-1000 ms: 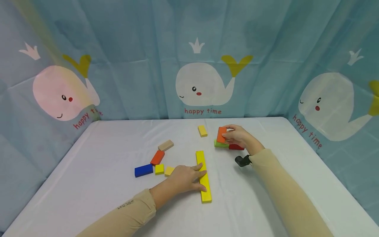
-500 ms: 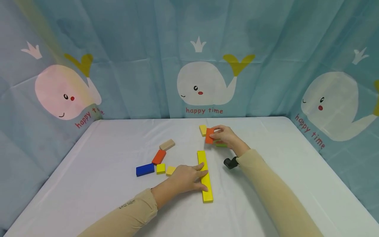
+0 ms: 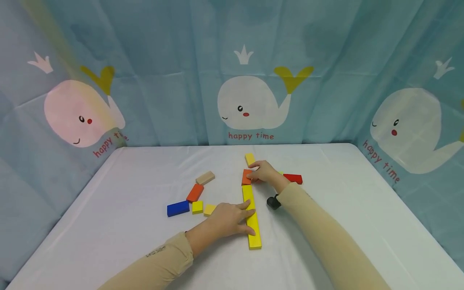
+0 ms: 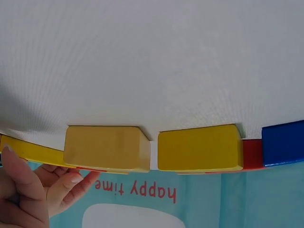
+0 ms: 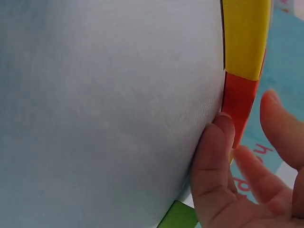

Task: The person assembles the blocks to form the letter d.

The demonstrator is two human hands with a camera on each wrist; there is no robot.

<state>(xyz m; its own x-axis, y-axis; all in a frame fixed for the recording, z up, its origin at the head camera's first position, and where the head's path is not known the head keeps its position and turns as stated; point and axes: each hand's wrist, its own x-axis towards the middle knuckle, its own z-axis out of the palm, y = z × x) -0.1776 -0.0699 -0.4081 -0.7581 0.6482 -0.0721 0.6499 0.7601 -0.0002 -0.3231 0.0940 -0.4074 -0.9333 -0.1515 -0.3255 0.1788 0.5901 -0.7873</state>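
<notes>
- Lying at the far end of the yellow strip (image 3: 253,237), the orange block (image 3: 246,176) meets it end to end, its long axis seeming to carry on the strip's line.
- The right hand (image 3: 266,172) is nearer: the block is just to its left, fingers touching its side; whether they pinch it, I cannot tell.
- Well apart from that hand, the left hand (image 3: 226,219) rests outstretched fingers on the strip, gripping nothing; the block lies beyond them.
- The far pale block (image 3: 249,158) sits past the right fingertips; a gap to the orange one is hard to judge.
- Behind the right hand, the green block (image 5: 179,216) is mostly hidden. The left hand partly covers the near pale block (image 3: 209,210).
</notes>
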